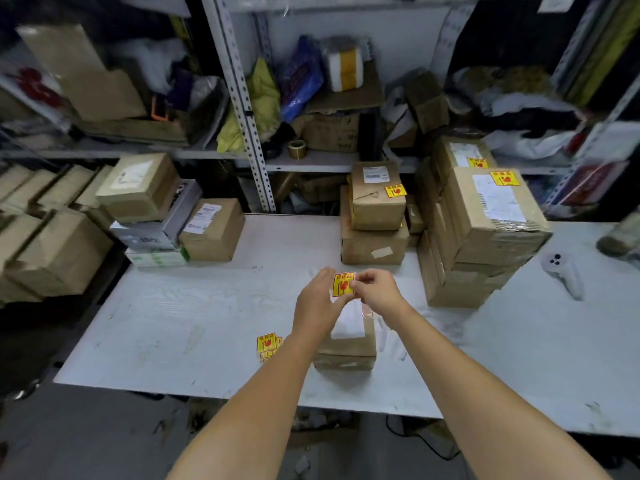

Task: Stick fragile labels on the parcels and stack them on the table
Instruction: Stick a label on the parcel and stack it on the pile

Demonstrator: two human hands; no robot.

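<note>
A: Back wall first: metal shelves (242,98), crammed with bags and cardboard, plus a roll of tape (298,148).

B: Below that, white table (173,323), wide across the view, scuffed in places.

A: Biggest load at its right: tall stack (485,220) of brown boxes, yellow-and-red stickers on the top two.

B: Just left of that, shorter stack (374,216), sticker on the upper box.

A: Back left corner of the table, mixed pile (156,216): brown boxes, a grey one, a white-and-green one at the bottom.

B: Beyond the table's left edge, row of boxes (52,251), packed close.

A: Front middle now: small brown parcel (346,344) flat on the table, white slip on top, partly hidden by the forearms.

B: Off right, white controller (564,271), lying well apart from the parcel.

A: Both hands up at the parcel's far end. Left hand (317,299) upright, fingers fairly straight, holding the left edge of a label (342,285).

B: Right hand (375,289) curled, fingertips pinching the same label at its upper right corner.

A: Beside the left forearm, just left of the parcel: spare labels (267,344) in a small heap on the table.

B: Smallest of all, that held label: red on yellow, facing up, between the two hands. Touching the parcel or not, cannot tell.
</note>
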